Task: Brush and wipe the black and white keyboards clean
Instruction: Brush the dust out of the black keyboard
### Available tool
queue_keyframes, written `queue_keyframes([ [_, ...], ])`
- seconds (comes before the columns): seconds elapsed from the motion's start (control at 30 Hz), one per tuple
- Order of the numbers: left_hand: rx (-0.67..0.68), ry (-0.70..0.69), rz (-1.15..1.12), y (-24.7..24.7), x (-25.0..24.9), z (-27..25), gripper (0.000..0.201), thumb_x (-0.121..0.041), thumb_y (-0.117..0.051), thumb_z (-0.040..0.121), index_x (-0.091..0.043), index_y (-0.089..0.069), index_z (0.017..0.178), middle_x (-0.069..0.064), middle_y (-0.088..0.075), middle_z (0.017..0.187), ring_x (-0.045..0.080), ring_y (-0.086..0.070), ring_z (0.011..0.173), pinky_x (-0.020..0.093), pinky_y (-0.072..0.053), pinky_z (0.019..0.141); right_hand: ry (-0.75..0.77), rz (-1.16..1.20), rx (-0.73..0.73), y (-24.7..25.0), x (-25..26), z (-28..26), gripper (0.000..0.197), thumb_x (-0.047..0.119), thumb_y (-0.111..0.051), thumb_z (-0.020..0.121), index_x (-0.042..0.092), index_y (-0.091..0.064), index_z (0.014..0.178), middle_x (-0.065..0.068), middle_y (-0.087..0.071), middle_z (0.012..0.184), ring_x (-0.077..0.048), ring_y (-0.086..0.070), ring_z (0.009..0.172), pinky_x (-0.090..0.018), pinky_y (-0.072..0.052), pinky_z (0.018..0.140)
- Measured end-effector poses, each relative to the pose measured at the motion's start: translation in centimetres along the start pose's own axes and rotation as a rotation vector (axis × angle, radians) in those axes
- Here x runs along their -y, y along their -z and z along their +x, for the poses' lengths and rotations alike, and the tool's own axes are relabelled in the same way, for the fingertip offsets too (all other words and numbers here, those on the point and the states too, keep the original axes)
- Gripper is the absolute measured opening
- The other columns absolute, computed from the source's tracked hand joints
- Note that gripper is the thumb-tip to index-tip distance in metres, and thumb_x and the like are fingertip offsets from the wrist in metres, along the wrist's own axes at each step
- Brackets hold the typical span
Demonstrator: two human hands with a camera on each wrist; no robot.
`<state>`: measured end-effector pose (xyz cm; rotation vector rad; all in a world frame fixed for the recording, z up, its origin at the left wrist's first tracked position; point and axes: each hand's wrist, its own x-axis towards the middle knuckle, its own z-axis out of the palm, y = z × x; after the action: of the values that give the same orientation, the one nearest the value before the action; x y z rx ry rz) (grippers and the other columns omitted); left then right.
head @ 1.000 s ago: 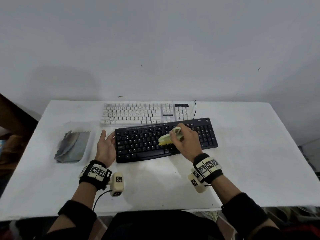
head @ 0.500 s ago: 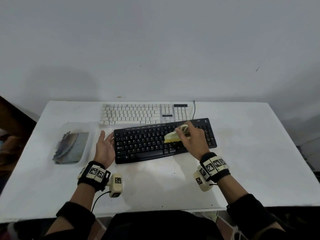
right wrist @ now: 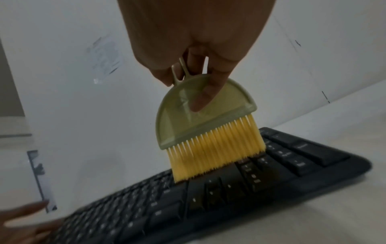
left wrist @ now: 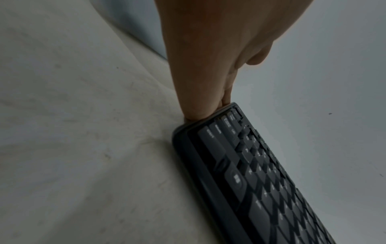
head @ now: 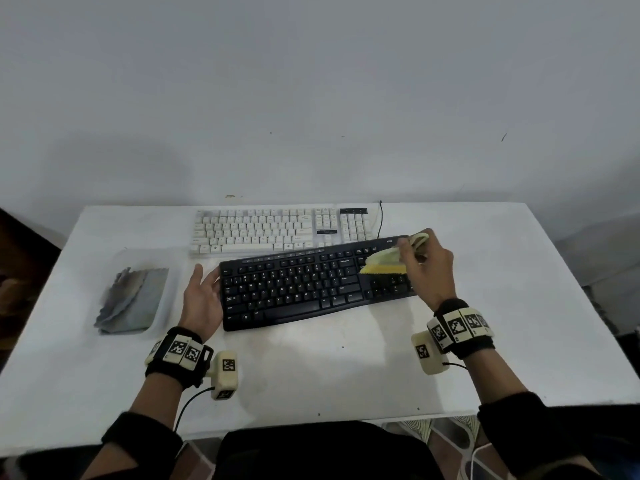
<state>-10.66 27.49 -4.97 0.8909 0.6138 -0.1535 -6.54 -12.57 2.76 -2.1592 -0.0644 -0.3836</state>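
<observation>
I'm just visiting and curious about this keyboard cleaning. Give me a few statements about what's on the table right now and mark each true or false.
1. The right hand holds a brush with yellow bristles. True.
2. The bristles are over the white keyboard. False: they are over the right part of the black keyboard.
3. The left hand rests with straight fingers against the black keyboard's left end. True.
4. The white keyboard lies nearer the person than the black one. False: it lies farther away, toward the wall.
5. The grey cloth is in the left hand. False: it lies in a clear tray left of that hand.
</observation>
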Motion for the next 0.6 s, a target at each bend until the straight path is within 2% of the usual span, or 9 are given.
queue_keyframes([
  [0.07,0.004,0.0,0.004,0.1,0.0,0.1,0.065,-0.059,-0.032,0.106,-0.013,-0.053,0.147,0.01,-0.061,0.144,0.028,-0.056,0.134,0.048,-0.042,0.108,0.047,-0.013,0.101,-0.5,-0.3,-0.8,0.017,0.026,-0.061,0.101,0.014,-0.054,0.092,0.003,-0.068,0.08,-0.006,-0.065,0.074,-0.017,-0.05,0.061],
  [0.13,0.001,-0.001,0.007,0.0,0.1,0.1,0.064,-0.059,-0.032,0.106,-0.013,-0.053,0.147,0.011,-0.061,0.143,0.028,-0.055,0.134,0.048,-0.043,0.107,0.086,-0.059,0.152,-0.2,-1.0,-1.2,0.014,0.024,-0.059,0.102,0.015,-0.053,0.094,0.003,-0.069,0.081,-0.005,-0.066,0.073,-0.014,-0.048,0.06],
  [0.17,0.0,-0.002,0.007,0.0,0.0,0.0,0.064,-0.059,-0.032,0.106,-0.013,-0.053,0.147,0.011,-0.061,0.142,0.027,-0.056,0.132,0.047,-0.045,0.104,0.089,-0.089,0.144,0.3,-1.4,-1.1,0.014,0.025,-0.058,0.102,0.015,-0.052,0.094,0.003,-0.068,0.08,-0.006,-0.066,0.071,-0.015,-0.049,0.059],
  [0.23,-0.004,-0.005,0.004,-0.2,0.0,-0.2,0.063,-0.058,-0.031,0.107,-0.014,-0.053,0.147,0.01,-0.062,0.14,0.026,-0.058,0.129,0.045,-0.047,0.099,0.069,-0.163,0.085,1.5,-2.1,-0.4,0.017,0.027,-0.056,0.103,0.015,-0.05,0.091,0.002,-0.066,0.076,-0.012,-0.066,0.068,-0.025,-0.052,0.06],
  [0.3,-0.003,-0.008,0.01,-0.2,0.0,-0.2,0.064,-0.058,-0.031,0.107,-0.014,-0.052,0.147,0.01,-0.062,0.14,0.026,-0.057,0.131,0.046,-0.045,0.102,0.019,-0.202,0.014,2.7,-2.7,0.2,0.019,0.027,-0.057,0.102,0.014,-0.049,0.09,0.003,-0.063,0.074,-0.015,-0.063,0.068,-0.033,-0.051,0.061],
  [0.4,-0.006,-0.008,0.021,0.0,0.1,0.1,0.064,-0.058,-0.032,0.106,-0.014,-0.052,0.147,0.01,-0.061,0.142,0.027,-0.054,0.135,0.049,-0.04,0.111,-0.031,-0.129,-0.045,3.1,-2.6,0.5,0.021,0.028,-0.059,0.102,0.014,-0.048,0.089,0.004,-0.065,0.077,-0.009,-0.064,0.073,-0.032,-0.052,0.064],
  [0.47,-0.002,-0.006,0.022,0.2,0.1,0.2,0.064,-0.059,-0.033,0.106,-0.014,-0.052,0.147,0.01,-0.061,0.142,0.028,-0.053,0.136,0.05,-0.038,0.113,-0.045,-0.048,-0.049,2.6,-2.2,0.4,0.021,0.028,-0.059,0.101,0.014,-0.05,0.089,-0.001,-0.067,0.08,-0.016,-0.067,0.077,-0.031,-0.056,0.069],
  [0.53,0.006,-0.003,0.025,0.3,0.1,0.2,0.064,-0.059,-0.033,0.106,-0.014,-0.052,0.147,0.01,-0.061,0.142,0.028,-0.054,0.135,0.05,-0.038,0.113,-0.044,-0.015,-0.009,2.0,-2.0,0.1,0.02,0.029,-0.059,0.102,0.015,-0.051,0.089,-0.002,-0.068,0.083,-0.02,-0.068,0.081,-0.032,-0.057,0.071],
  [0.6,0.009,-0.003,0.023,0.2,0.1,0.2,0.065,-0.059,-0.032,0.106,-0.014,-0.051,0.148,0.01,-0.061,0.143,0.028,-0.054,0.134,0.049,-0.04,0.111,-0.015,-0.039,0.042,1.7,-2.2,-0.2,0.018,0.028,-0.059,0.102,0.015,-0.052,0.09,0.002,-0.067,0.081,-0.016,-0.068,0.08,-0.032,-0.057,0.069],
])
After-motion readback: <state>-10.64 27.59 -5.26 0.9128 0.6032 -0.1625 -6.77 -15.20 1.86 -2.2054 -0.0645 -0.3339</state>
